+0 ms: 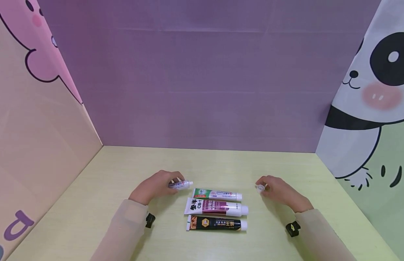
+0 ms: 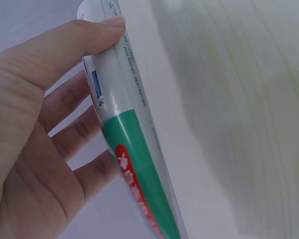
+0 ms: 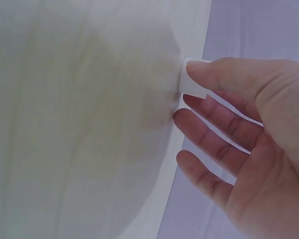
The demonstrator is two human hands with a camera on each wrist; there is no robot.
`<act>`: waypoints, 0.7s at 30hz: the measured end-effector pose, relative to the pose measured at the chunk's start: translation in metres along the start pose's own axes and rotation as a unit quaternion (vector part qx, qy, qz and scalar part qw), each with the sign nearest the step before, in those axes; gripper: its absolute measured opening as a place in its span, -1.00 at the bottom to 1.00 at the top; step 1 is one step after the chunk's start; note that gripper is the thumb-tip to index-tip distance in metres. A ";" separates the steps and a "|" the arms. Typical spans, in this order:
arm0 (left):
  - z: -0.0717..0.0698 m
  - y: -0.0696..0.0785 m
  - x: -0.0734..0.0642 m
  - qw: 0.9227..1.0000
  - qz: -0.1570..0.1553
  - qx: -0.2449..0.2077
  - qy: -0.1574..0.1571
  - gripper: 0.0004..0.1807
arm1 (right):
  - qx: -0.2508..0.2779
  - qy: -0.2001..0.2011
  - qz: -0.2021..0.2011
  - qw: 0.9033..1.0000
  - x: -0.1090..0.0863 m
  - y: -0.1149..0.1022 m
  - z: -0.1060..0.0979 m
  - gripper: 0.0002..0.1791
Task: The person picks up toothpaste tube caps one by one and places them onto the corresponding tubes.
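My left hand grips a white toothpaste tube between thumb and fingers, its uncapped nozzle facing right. Up close in the left wrist view, that tube shows a green band with red lettering panel toward its flat end. Over on the right, my right hand pinches a small white cap, its round opening facing the tube. The right wrist view shows the cap held by the thumb and index finger, the other fingers spread beneath. Tube and cap are well apart.
Between the hands lie three capped toothpaste tubes in a stack of rows: a green and white one, a maroon and white one and a black one. The pale wooden table ends at a purple back wall.
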State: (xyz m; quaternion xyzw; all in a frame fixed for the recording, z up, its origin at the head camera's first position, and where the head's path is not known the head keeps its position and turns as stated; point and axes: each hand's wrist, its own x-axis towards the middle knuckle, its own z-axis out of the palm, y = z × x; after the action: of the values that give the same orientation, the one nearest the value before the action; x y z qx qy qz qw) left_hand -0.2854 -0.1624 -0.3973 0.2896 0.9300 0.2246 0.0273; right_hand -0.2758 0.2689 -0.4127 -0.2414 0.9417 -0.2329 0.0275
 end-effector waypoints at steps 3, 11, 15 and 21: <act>0.000 0.001 0.001 1.000 -0.001 0.001 -0.001 -0.66 | 0.006 -0.003 0.008 1.000 0.000 0.002 -0.001 -0.72; 0.000 0.006 0.002 1.000 0.020 -0.001 0.004 -0.66 | 0.012 -0.001 0.027 1.000 -0.001 0.002 -0.002 -0.72; 0.000 0.011 0.003 1.000 0.027 0.001 0.002 -0.65 | 0.012 0.001 0.027 1.000 -0.003 0.000 -0.004 -0.70; -0.002 0.017 0.003 0.999 0.033 -0.004 -0.002 -0.65 | 0.016 0.007 0.030 0.999 -0.005 -0.001 -0.004 -0.73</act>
State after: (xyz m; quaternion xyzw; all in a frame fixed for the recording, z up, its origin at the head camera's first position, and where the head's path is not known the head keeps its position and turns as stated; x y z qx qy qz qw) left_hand -0.2797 -0.1493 -0.3883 0.3209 0.9190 0.2281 0.0227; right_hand -0.2718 0.2722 -0.4093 -0.2111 0.9447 -0.2490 0.0313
